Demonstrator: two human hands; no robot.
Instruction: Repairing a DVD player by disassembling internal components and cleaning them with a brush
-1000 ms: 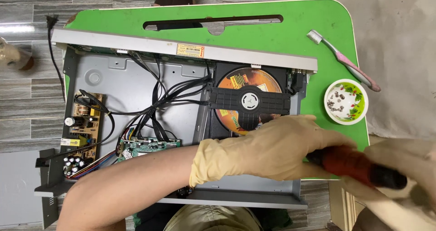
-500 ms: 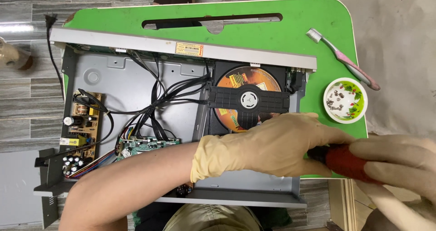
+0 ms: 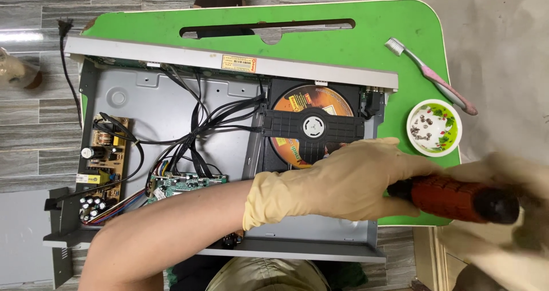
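Observation:
An opened grey disc player (image 3: 171, 105) lies on a green table (image 3: 400, 34). Its black drive (image 3: 311, 128) holds an orange disc (image 3: 311, 102). My gloved left hand (image 3: 343, 182) reaches across the drive's near right corner and closes around the front end of a screwdriver with a red, black-capped handle (image 3: 452, 198). The shaft and tip are hidden under that hand. My gloved right hand (image 3: 514, 211), blurred by motion, wraps the rear of the handle at the table's right edge.
Inside the case are a brown power board (image 3: 103, 159) at the left, a green circuit board (image 3: 186, 183) and black cables (image 3: 194, 125). A small bowl of screws (image 3: 433, 127) and a pink toothbrush (image 3: 434, 76) lie on the table's right side.
My right hand has shifted on the screwdriver handle and is now motion-blurred, with the black end cap showing again. My left hand has barely moved over the drive.

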